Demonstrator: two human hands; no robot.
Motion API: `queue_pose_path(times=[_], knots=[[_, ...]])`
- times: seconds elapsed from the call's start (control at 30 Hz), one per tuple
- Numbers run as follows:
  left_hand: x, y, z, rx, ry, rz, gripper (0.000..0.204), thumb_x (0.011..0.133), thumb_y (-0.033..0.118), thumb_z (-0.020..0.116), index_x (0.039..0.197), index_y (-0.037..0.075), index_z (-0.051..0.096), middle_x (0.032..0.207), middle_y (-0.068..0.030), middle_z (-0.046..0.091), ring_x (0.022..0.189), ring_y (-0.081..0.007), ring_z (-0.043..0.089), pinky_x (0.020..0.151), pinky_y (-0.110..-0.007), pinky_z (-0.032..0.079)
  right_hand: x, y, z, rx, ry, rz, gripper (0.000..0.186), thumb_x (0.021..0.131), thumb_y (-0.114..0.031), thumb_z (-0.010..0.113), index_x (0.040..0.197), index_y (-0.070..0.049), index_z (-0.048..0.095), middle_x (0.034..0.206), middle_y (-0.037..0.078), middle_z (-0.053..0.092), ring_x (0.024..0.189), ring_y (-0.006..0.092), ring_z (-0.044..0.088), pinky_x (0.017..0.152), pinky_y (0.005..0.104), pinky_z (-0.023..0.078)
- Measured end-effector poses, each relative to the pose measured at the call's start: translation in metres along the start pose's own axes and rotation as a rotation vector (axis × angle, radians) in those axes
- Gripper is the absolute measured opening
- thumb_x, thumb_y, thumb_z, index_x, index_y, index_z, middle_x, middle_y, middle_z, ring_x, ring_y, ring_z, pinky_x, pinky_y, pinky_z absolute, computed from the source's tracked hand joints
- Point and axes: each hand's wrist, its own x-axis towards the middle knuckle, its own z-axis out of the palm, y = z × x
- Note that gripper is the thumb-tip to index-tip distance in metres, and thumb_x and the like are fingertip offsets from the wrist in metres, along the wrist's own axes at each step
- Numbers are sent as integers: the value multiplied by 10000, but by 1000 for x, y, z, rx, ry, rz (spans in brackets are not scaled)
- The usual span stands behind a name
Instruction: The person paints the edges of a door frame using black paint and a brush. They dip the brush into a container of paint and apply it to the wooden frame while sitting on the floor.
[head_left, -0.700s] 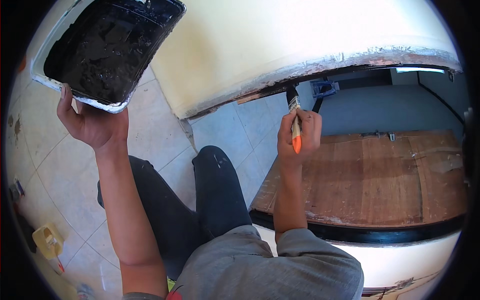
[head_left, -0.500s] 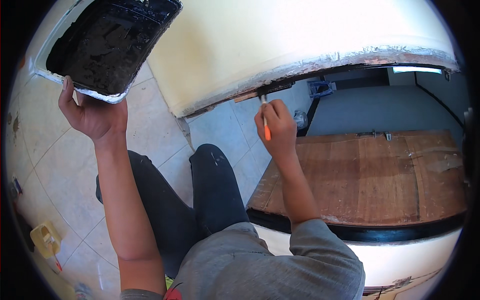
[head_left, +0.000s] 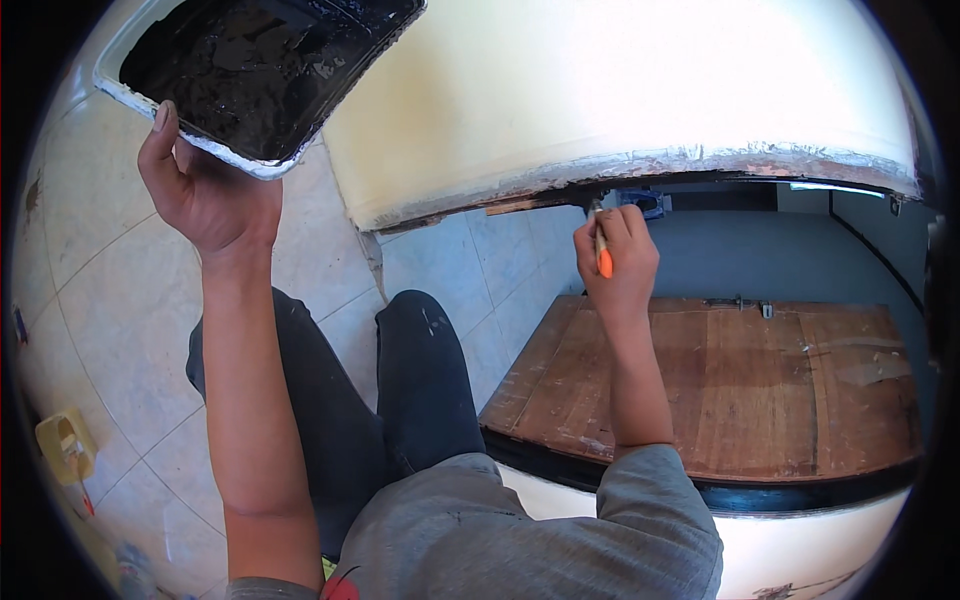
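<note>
At the upper left my left hand grips a white paint tray by its near edge, thumb over the rim. Dark paint coats the inside of the tray. My right hand is closed around a paintbrush with an orange-tipped handle. Its bristles touch the narrow wooden edge under the cream wall. Black paint covers much of that edge, while a stretch of bare brown wood shows left of the brush.
A brown wooden door with a metal bolt fills the lower right, bordered by a black frame. The cream wall has a rough lower border. On the tiled floor at left sits a yellow container.
My right hand has moved the brush rightward along the edge, leaving fresh black behind it. The tray in my left hand has shifted right and slightly up in view.
</note>
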Motion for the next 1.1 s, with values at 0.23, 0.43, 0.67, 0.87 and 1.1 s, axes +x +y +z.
queue_pose_path(times=[0.23,0.43,0.67,0.87,1.1], knots=[[3,1,-1,-3,-22,17,559,978,433,595,1375,42,628,1361,-70,669,1281,-239,600,1128,-407,429,11,4,9,104,-83,-13,136,832,24,729,837,-10,597,837,145,576,687,362,619,596,417,513],[1,2,2,-15,-27,-1,564,984,420,585,1400,40,602,1366,-76,661,1292,-241,593,1130,-412,430,18,3,-21,-195,40,-42,129,814,53,724,882,22,618,796,139,534,655,341,601,575,408,492],[8,-3,-4,-1,-25,-5,574,989,426,577,1408,35,595,1374,-80,656,1288,-243,599,1137,-415,427,9,-33,-51,6,26,5,165,786,105,705,910,21,638,816,146,573,627,308,597,579,368,506],[5,-6,-4,54,-126,-52,593,994,418,574,1451,42,552,1408,-90,635,1304,-262,599,1133,-433,441,-52,-16,-40,134,264,272,200,859,50,774,1041,27,694,948,166,670,780,279,669,694,330,544],[14,7,-17,149,-142,-74,619,982,458,548,1464,70,564,1439,-101,630,1342,-289,585,1160,-469,433,-103,-31,-10,222,151,457,265,896,-22,807,1140,0,705,1089,180,656,884,282,687,760,367,558]])
